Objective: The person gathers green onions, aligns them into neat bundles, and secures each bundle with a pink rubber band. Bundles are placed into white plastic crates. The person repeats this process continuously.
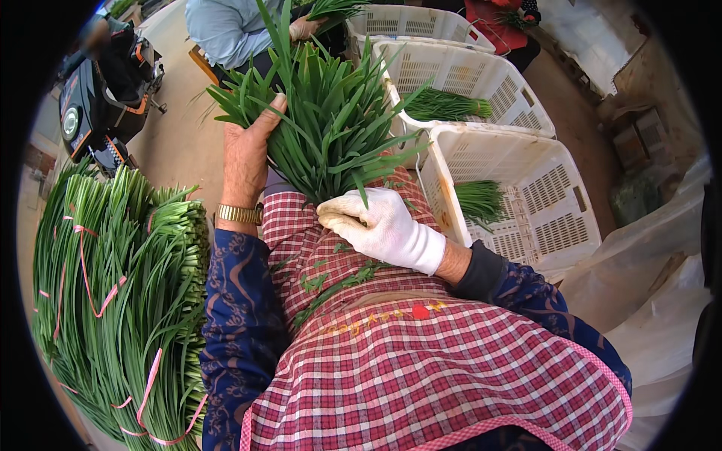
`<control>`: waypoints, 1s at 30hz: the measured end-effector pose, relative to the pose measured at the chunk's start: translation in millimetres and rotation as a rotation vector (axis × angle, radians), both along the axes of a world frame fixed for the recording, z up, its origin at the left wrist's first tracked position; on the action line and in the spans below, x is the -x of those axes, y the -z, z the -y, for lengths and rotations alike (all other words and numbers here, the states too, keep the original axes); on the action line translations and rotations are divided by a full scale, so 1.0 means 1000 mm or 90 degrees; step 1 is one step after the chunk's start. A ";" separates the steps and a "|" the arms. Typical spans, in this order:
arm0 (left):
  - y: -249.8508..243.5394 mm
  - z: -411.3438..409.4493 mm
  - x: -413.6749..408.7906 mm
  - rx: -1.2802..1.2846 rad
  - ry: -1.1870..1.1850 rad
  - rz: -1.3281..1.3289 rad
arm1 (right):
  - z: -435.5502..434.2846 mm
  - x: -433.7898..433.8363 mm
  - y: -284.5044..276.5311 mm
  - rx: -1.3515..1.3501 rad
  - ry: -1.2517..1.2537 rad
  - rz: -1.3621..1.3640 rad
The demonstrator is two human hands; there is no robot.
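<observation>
My bare left hand (251, 149), with a gold-coloured watch at its wrist, holds a bunch of flat green leaves, likely Chinese chives (327, 118), from the left side, thumb up. My right hand (375, 222), in a white knit glove, is closed at the lower end of the bunch, over my lap; its fingertips are pinched together, and what lies between them is hidden. Loose leaf scraps (364, 273) lie on the red checked apron (428, 366). At the left stands a big stack of green bundles (118, 270) tied with pink ties.
White plastic crates (519, 197) stand at the right, two with green bunches (479, 200) inside. A person in a light blue sleeve (231, 31) sits ahead; another person in a red garment (496, 25) is beyond the crates. A dark motor scooter (93, 113) stands at upper left.
</observation>
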State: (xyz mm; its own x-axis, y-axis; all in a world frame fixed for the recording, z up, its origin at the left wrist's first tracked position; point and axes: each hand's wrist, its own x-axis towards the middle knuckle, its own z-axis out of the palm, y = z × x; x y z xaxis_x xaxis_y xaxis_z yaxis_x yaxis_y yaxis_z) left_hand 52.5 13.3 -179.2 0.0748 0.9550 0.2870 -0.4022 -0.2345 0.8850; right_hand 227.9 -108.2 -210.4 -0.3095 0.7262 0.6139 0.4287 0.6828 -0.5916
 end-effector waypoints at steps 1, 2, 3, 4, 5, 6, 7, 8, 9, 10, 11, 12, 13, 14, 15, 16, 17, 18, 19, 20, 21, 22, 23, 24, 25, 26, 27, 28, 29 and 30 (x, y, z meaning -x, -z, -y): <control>0.000 0.001 -0.001 0.005 -0.008 0.004 | -0.004 0.002 0.003 0.027 0.015 -0.045; -0.001 0.003 -0.004 0.009 -0.015 0.009 | -0.008 0.005 0.005 0.026 0.035 -0.034; -0.002 0.005 -0.005 0.015 -0.025 0.013 | -0.012 0.007 0.008 0.027 0.054 -0.022; -0.002 0.004 -0.004 0.013 -0.024 0.004 | -0.016 0.008 0.010 0.034 0.081 0.042; -0.001 0.004 -0.003 0.010 -0.024 -0.004 | -0.019 0.008 0.012 0.041 0.108 0.107; -0.001 0.003 -0.003 0.007 -0.022 -0.012 | -0.022 0.008 0.015 0.047 0.137 0.172; -0.002 0.003 -0.004 0.008 -0.025 -0.009 | -0.023 0.008 0.018 0.067 0.134 0.162; -0.004 0.005 -0.005 0.009 -0.027 -0.005 | -0.025 0.008 0.022 0.086 0.130 0.151; -0.004 0.007 -0.005 0.012 -0.032 0.000 | -0.025 0.009 0.023 0.107 0.125 0.141; -0.003 0.007 -0.005 0.014 -0.032 0.006 | -0.026 0.010 0.022 0.160 0.120 0.129; -0.002 0.007 -0.005 0.017 -0.032 0.013 | -0.025 0.010 0.018 0.213 0.115 0.117; -0.002 0.007 -0.005 0.018 -0.031 0.020 | -0.025 0.011 0.015 0.265 0.111 0.104; -0.002 0.007 -0.005 0.025 -0.026 0.007 | -0.025 0.010 0.014 0.283 0.112 0.101; -0.004 0.008 -0.005 0.032 -0.020 -0.007 | -0.025 0.010 0.013 0.301 0.112 0.097; -0.005 0.009 -0.005 0.037 -0.017 -0.020 | -0.026 0.009 0.012 0.318 0.111 0.095; -0.005 0.009 -0.005 0.032 -0.016 -0.023 | -0.026 0.007 0.014 0.288 0.119 0.099; -0.004 0.008 -0.006 0.028 -0.016 -0.027 | -0.026 0.006 0.018 0.258 0.127 0.104; -0.003 0.007 -0.006 0.022 -0.014 -0.031 | -0.026 0.006 0.020 0.228 0.137 0.107; -0.002 0.007 -0.007 0.019 -0.017 -0.029 | -0.025 0.006 0.020 0.199 0.144 0.117; -0.002 0.006 -0.007 0.016 -0.020 -0.026 | -0.023 0.007 0.019 0.170 0.151 0.127; -0.002 0.007 -0.007 0.015 -0.023 -0.022 | -0.022 0.007 0.018 0.142 0.157 0.138; -0.003 0.008 -0.007 0.024 -0.021 -0.025 | -0.023 0.006 0.022 0.108 0.155 0.152; -0.003 0.009 -0.007 0.033 -0.020 -0.027 | -0.025 0.005 0.030 0.075 0.153 0.166; -0.004 0.010 -0.006 0.041 -0.017 -0.030 | -0.026 0.004 0.032 0.040 0.153 0.179; -0.004 0.010 -0.006 0.040 -0.014 -0.030 | -0.026 0.003 0.032 0.057 0.151 0.181; -0.004 0.011 -0.006 0.039 -0.011 -0.031 | -0.024 0.003 0.031 0.074 0.149 0.183; -0.005 0.012 -0.006 0.038 -0.008 -0.032 | -0.023 0.002 0.029 0.090 0.148 0.184; -0.005 0.012 -0.007 0.037 -0.021 -0.029 | -0.023 0.002 0.029 0.145 0.112 0.142; -0.005 0.012 -0.007 0.036 -0.033 -0.026 | -0.022 0.002 0.030 0.200 0.076 0.100; -0.005 0.011 -0.009 0.035 -0.043 -0.023 | -0.022 0.001 0.030 0.254 0.042 0.056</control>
State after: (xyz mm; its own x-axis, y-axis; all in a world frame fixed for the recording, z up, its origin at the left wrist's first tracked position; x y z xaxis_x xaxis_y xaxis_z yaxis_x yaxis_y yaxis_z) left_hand 61.0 2.1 -174.6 0.0184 0.9724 0.2325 -0.3547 -0.2111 0.9108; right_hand 227.2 -86.4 -240.2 -0.2927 0.9218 0.2542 0.5242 0.3770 -0.7636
